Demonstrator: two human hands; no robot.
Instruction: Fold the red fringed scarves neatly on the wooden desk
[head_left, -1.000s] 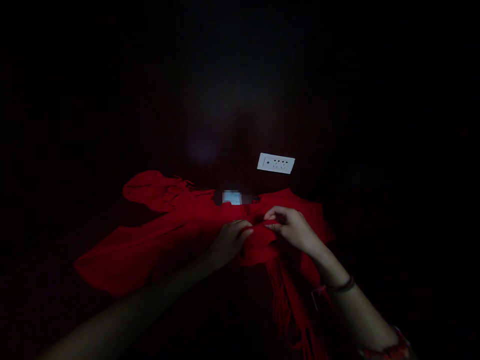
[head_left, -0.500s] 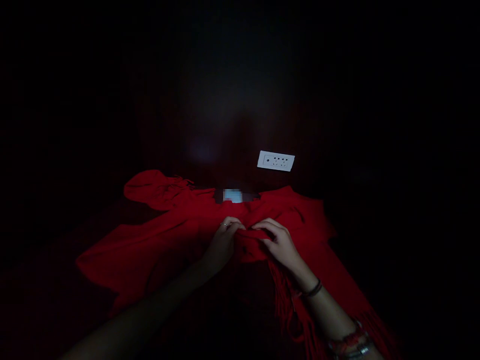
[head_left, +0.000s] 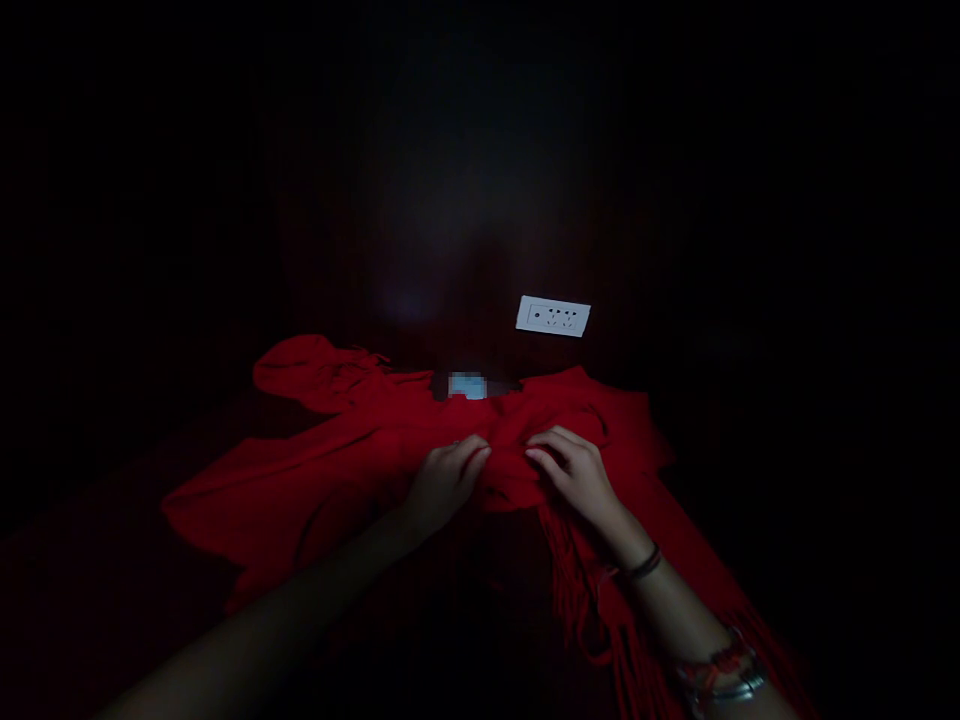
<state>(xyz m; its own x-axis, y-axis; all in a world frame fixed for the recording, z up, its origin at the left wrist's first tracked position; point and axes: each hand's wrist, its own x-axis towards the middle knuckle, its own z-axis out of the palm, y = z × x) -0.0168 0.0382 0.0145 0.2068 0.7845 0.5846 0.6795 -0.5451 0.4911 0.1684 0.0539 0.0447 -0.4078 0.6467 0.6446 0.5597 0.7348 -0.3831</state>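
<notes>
A red fringed scarf (head_left: pixel 300 470) lies spread over a dark surface in a very dim room. My left hand (head_left: pixel 444 482) has its fingers curled into a fold of the cloth at the scarf's middle. My right hand (head_left: pixel 576 472) rests just to the right of it, fingers bent and pinching the same bunched fold. The two hands sit a few centimetres apart. A strip of the scarf with its fringe (head_left: pixel 600 610) hangs down beside my right forearm, which wears bracelets (head_left: pixel 716 675).
A white wall socket plate (head_left: pixel 553 316) sits on the dark wall behind the scarf. A small pale blurred patch (head_left: pixel 466 385) shows at the scarf's far edge. Everything else around is too dark to make out.
My right hand has shifted slightly right and apart from the left after both drew close on the fold. The cloth between them has flattened a little.
</notes>
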